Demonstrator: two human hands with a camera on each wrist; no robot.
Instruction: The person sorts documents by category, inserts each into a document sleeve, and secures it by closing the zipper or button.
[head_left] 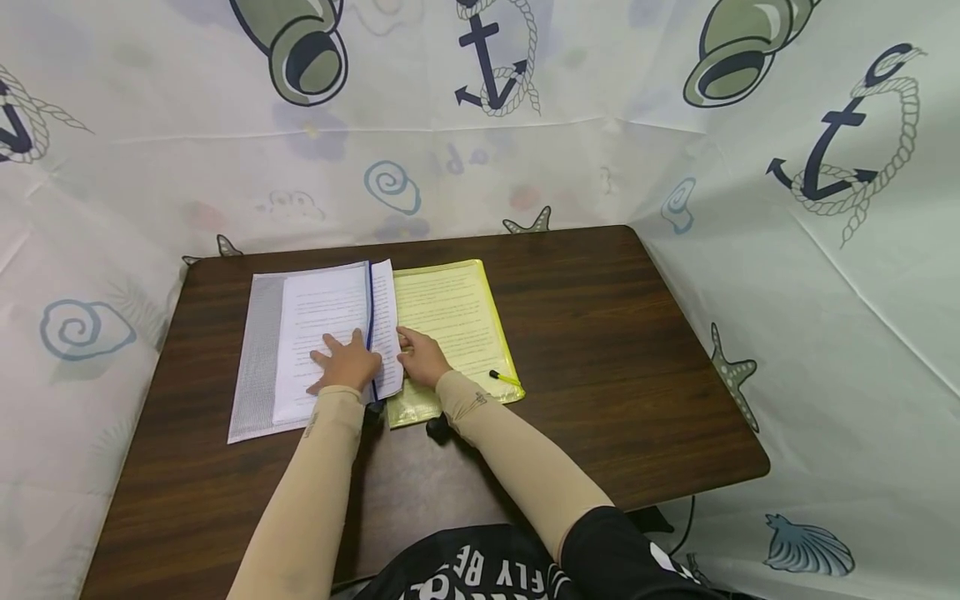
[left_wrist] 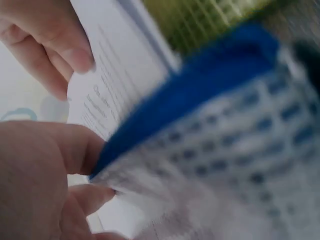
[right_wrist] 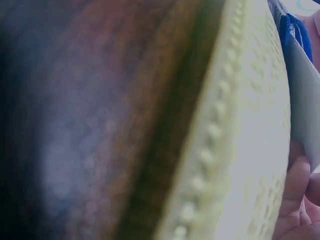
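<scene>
A mesh zip pouch (head_left: 255,367) with a blue zip edge (head_left: 371,308) lies on the left of the table, printed white sheets inside it. My left hand (head_left: 347,363) rests over the pouch, and in the left wrist view its thumb and fingers pinch the blue edge (left_wrist: 180,95), lifting it. Printed papers (head_left: 386,304) stick out past that edge on the right. My right hand (head_left: 423,358) pinches the lower right side of these papers. Beneath and to the right lies a yellow zip pouch (head_left: 496,321) with a printed sheet inside, partly covered by the papers.
The dark wood table (head_left: 600,350) extends to the right of the pouches. A small black-and-yellow zip pull (head_left: 504,377) lies at the yellow pouch's lower right corner. A patterned curtain (head_left: 600,158) surrounds the table at the back and sides.
</scene>
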